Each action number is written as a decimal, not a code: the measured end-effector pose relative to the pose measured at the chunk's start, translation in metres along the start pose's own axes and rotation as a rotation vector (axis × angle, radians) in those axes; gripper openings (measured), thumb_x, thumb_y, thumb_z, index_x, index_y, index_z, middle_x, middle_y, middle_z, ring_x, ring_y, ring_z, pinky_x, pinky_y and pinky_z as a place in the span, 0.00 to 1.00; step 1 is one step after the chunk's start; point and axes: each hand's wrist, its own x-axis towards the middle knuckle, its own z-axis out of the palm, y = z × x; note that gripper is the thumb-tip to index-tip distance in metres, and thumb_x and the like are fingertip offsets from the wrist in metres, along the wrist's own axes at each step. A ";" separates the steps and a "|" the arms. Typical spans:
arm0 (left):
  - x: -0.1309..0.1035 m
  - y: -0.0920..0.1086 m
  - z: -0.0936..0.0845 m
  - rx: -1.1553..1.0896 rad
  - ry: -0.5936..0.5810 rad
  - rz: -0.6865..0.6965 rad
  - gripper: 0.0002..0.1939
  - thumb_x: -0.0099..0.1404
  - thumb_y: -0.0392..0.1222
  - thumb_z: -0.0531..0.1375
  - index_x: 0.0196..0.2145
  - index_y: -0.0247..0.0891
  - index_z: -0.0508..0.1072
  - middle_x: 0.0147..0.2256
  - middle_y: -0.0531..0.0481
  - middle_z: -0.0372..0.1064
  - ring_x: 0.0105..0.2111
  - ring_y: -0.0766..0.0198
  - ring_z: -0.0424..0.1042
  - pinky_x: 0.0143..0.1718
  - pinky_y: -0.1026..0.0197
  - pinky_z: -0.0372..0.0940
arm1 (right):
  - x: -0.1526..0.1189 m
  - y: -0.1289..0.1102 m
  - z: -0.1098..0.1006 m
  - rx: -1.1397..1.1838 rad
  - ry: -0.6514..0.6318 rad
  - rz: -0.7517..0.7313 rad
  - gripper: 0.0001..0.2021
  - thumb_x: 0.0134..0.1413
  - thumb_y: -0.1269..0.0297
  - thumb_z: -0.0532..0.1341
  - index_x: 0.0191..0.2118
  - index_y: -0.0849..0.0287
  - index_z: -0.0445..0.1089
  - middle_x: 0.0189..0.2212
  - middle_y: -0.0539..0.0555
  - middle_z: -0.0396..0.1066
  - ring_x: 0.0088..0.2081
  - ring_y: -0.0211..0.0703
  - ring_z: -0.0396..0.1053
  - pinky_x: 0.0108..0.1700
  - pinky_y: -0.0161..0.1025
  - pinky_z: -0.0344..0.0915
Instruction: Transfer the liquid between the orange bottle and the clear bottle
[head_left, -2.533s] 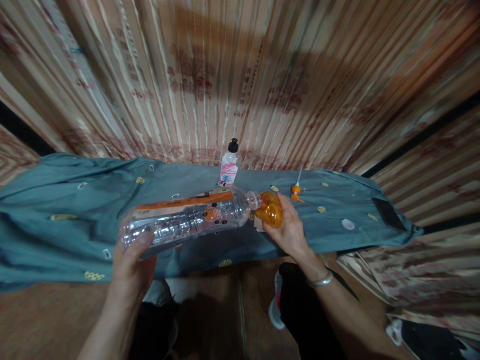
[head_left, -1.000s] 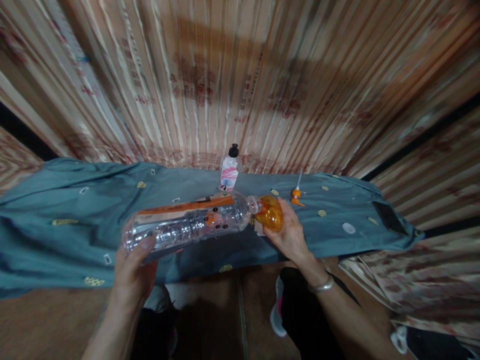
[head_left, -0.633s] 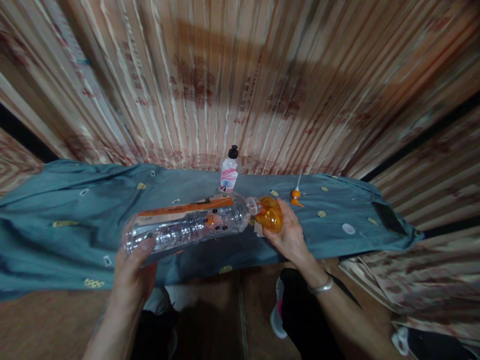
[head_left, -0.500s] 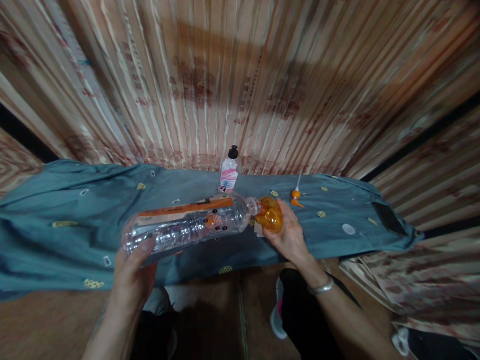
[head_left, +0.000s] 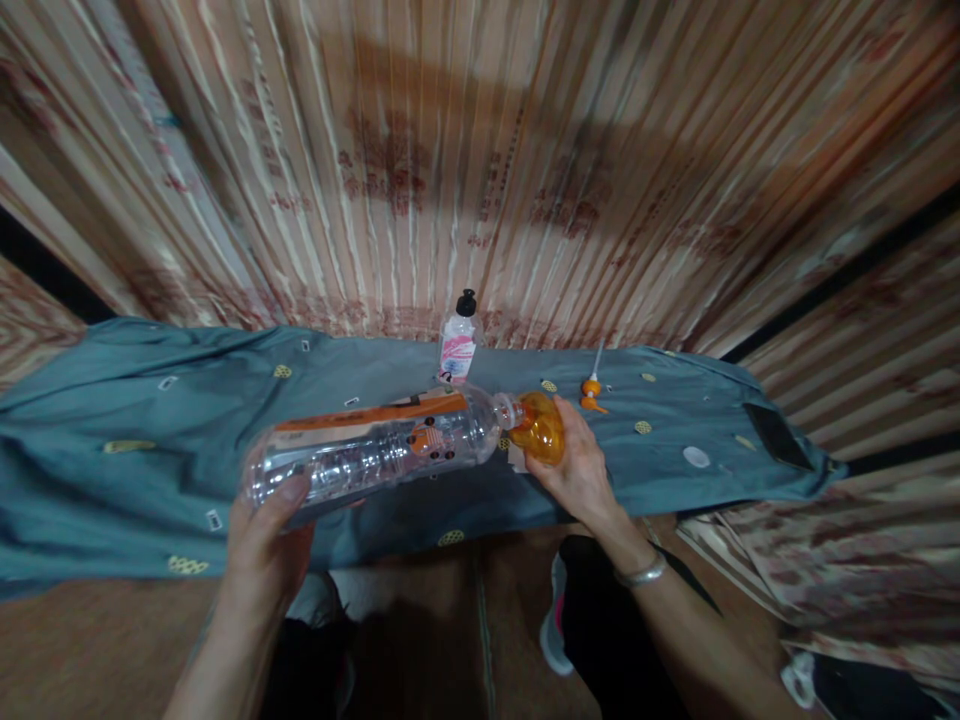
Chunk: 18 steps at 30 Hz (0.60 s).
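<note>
My left hand (head_left: 270, 535) is closed around the base of a large clear plastic bottle (head_left: 360, 465) with an orange label. The bottle lies nearly level in the air, its neck pointing right and slightly up. Its mouth meets the neck of a small amber bottle (head_left: 541, 432), which my right hand (head_left: 576, 465) grips from the right side. Whether liquid passes between the two necks I cannot tell. An orange pump top (head_left: 592, 388) with a clear tube lies on the cloth beyond my right hand.
A clear bottle with a black cap and pink label (head_left: 458, 345) stands behind the large bottle. The blue-green cloth (head_left: 135, 490) covers a long table. A round white disc (head_left: 697, 457) and a dark phone-like slab (head_left: 778, 436) lie at the right. Pleated curtains (head_left: 450, 170) hang behind.
</note>
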 end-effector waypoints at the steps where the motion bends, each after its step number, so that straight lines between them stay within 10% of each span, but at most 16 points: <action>1: 0.000 0.001 0.001 -0.002 0.005 0.001 0.30 0.47 0.53 0.80 0.47 0.42 0.83 0.41 0.45 0.83 0.41 0.46 0.83 0.43 0.47 0.81 | 0.000 0.000 0.000 0.004 -0.003 -0.002 0.41 0.58 0.56 0.67 0.74 0.60 0.56 0.64 0.69 0.74 0.64 0.67 0.74 0.64 0.66 0.75; 18: -0.003 0.006 0.011 0.000 0.011 0.004 0.36 0.45 0.52 0.80 0.52 0.46 0.82 0.39 0.47 0.83 0.41 0.45 0.83 0.41 0.47 0.82 | -0.001 0.002 -0.001 0.026 -0.048 0.019 0.42 0.58 0.55 0.66 0.75 0.59 0.54 0.66 0.69 0.72 0.67 0.66 0.72 0.66 0.66 0.72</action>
